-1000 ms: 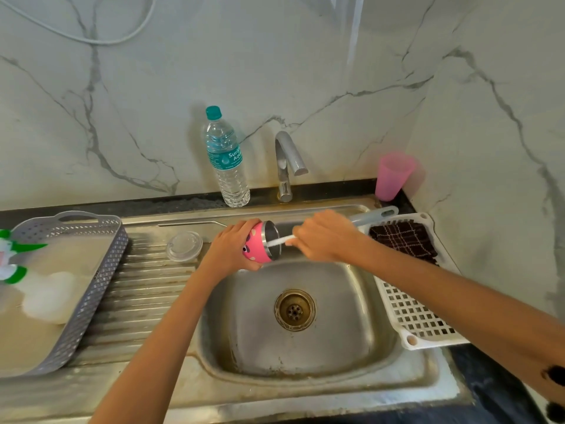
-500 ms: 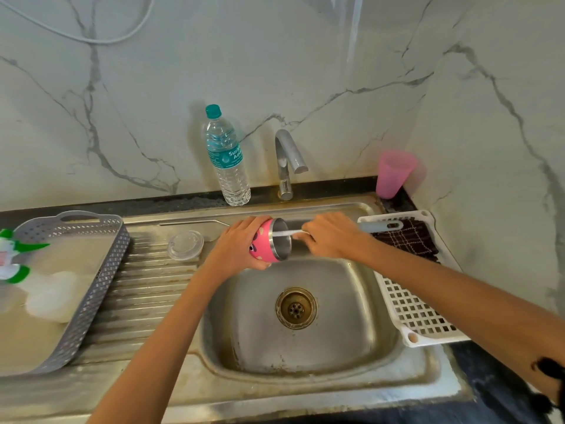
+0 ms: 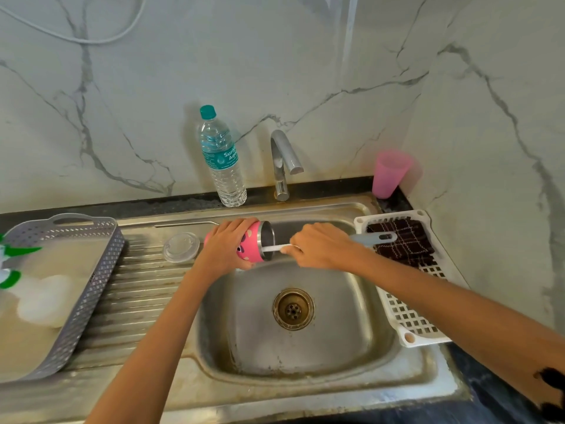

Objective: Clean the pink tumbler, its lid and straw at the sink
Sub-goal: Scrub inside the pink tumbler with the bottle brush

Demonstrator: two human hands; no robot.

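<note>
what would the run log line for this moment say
left hand: grips pink tumbler sideways over sink | right hand: holds brush, stem in tumbler mouth | lid: off, on drainboard | step: interior scrub

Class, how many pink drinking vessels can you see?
2: the pink tumbler, gripped sideways by the left hand; the pink cup, standing in the back right corner.

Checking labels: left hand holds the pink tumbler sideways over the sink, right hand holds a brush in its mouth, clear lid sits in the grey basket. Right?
Not quite. The head view shows the clear lid on the ribbed drainboard, between the grey basket and the left hand. The rest holds: pink tumbler sideways, right hand with the brush.
</note>
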